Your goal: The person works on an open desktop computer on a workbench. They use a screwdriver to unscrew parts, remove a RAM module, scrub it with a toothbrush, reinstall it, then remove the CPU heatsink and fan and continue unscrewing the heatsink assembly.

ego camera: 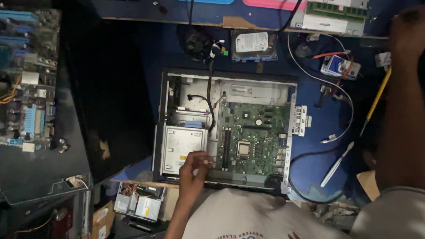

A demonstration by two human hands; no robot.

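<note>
Open PC case (228,78) on the blue counter (147,43)

Left hand (194,167) at case's 7 o'clock, fingers pinched together at the edge; right hand (413,26) reaching toward 1 o'clock, fingers blurry, can't tell.

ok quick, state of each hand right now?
Left hand: fingers curled at the open computer case, by the green motherboard; a grip cannot be told.
Right hand: raised to the shelf edge, blurred; cannot be told.

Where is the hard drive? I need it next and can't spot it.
In the head view the hard drive lies on the blue bench just beyond the open computer case, right of the round black fan.
</note>
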